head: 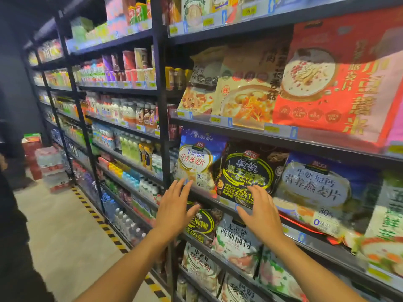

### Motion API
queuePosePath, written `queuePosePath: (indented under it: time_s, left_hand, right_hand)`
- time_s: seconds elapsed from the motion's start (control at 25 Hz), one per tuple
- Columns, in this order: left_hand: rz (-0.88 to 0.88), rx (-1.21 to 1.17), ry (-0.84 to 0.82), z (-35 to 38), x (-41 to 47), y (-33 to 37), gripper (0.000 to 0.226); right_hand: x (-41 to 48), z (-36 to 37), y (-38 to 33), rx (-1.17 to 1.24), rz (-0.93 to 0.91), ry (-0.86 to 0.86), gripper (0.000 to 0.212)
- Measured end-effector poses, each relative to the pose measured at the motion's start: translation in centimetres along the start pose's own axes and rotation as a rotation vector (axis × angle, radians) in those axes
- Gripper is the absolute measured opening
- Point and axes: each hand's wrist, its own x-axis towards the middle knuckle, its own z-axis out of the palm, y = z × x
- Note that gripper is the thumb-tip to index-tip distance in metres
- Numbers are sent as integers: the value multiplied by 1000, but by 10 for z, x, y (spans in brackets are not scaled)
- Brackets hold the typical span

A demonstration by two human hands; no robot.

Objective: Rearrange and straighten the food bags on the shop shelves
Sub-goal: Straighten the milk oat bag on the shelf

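Note:
A blue oat bag (pixel 199 159) and a black sesame bag (pixel 248 171) stand side by side on the middle shelf (pixel 283 139). The black bag leans a little to the left. A second blue oat bag (pixel 316 188) lies tilted to the right of them. My left hand (pixel 175 209) is open, fingers up, just below the blue bag. My right hand (pixel 260 212) is open with its fingertips at the lower edge of the black bag. Neither hand holds anything. A smaller black bag (pixel 204 225) sits on the shelf below, partly hidden behind my left hand.
A big red oat bag (pixel 340 79) and tan mushroom bags (pixel 246 88) fill the shelf above. Pale powder bags (pixel 236 240) fill the lower shelves. Drink bottles (pixel 128 112) line the shelving to the left. Water packs (pixel 51 168) sit on the aisle floor.

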Motion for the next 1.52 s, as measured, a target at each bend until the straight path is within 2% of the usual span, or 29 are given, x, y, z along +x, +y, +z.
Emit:
queuePosePath:
  time_s: [0.36,0.68,0.8,0.92,1.12,1.2,1.28,1.4,1.52]
  left_hand:
    - [0,-98,26,38,111,-62,78]
    - [-60,-385,-33,82,200,-108,80]
    - [-83,-488,-43,89,230,-117,72]
    - [-30,-580,-46,101,260,-133,65]
    - [-244,-751,-166,125,303,-159,75]
    - [-292,-812,-202,140,312,-165,89]
    - [-327,-868,-252,151,319,-172,90]
    - [-377,-886,-287,158,326,-171,81]
    - [-455,-975,-315,170,333,-176,87]
  right_hand:
    - [92,59,-20,65,15,-15,80]
    - [132,88,-27,63,102,-48,84]
    - [144,100,-35,68,170,-49,84]
    - [156,116,-47,89,246,-53,88]
    - [178,150,-72,98,370,-64,98]
    - [180,156,-78,125,427,-106,101]
    - [183,168,-83,128,467,-137,102]
    - [184,181,-87,72,497,-144,92]
    - [185,182,-95,40,507,-116,69]
